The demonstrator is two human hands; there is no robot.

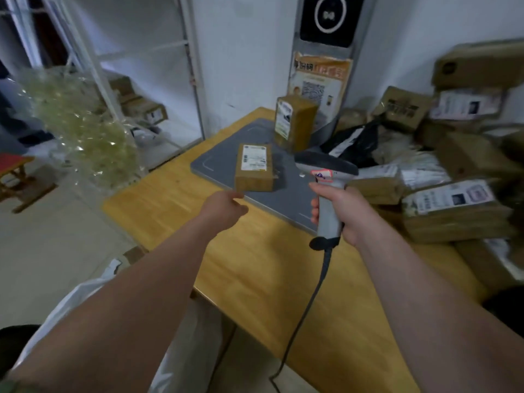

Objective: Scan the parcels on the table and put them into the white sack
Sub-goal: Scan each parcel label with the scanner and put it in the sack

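A parcel depot: labelled brown cardboard parcels (453, 205) heaped on the yellow wooden table (255, 265)'s right end, white metal shelving (181, 80) to its left, grey kiosk (326, 21) behind it.

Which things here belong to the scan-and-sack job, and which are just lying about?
Job: scanner in the right hand; flat parcel by the left hand; upright parcel; parcel pile on the right; white sack.
Lying about: crumpled plastic wrap; poster; red stool; shelf boxes.

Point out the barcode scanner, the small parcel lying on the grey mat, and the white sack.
barcode scanner (327, 214): head view, on its grey handle.
small parcel (253, 158): head view, on its white label.
white sack (192, 344): head view, on its fabric below the table edge.
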